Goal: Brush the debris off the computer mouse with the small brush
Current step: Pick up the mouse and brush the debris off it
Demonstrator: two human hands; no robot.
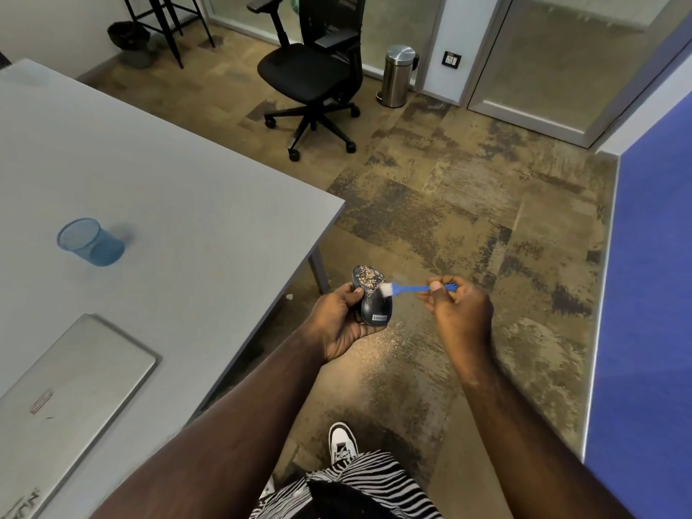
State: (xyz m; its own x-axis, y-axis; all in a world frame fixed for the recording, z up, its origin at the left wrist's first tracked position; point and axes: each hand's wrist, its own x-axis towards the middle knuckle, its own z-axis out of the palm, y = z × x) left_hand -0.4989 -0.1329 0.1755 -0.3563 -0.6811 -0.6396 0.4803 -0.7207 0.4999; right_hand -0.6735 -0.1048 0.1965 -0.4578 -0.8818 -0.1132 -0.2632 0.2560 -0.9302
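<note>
— Holding the computer mouse (370, 297) in the left hand (342, 324), out past the edge of the grey table (187, 204) and above the carpet (449, 219). Fingers curled round its underside, thumb pressed on the near side. Firm enough?

— Looks firm, though only from one angle. Right hand (458, 312) pinched shut on the tail of the small brush (412, 289), thumb and forefinger clamped near the very end of the blue handle. White bristles touching the right flank of the mouse, about midway along.

— Risks from here?

— Mostly that far-back pinch. Little leverage, so a hard stroke likely to twist the handle or flick it loose. Also a chance of pushing grit into the seams or wheel slot instead of off the shell, if swept toward the buttons rather than off the side. And a stiff sweep probably nudging the mouse out of the left palm, with nothing beneath but floor.

— And the mess?

— Falling on the carpet, judging by the pale scatter directly below. Nothing near the closed laptop (75, 391) or the blue mesh cup (91, 241), both well apart on the table.

— Appearance of the mouse?

— Dark, glossy, rounded shell, small label at the near end. Far half thickly speckled with tan crumbs; near half mostly clean. Plenty left to clear, by that showing.
</note>
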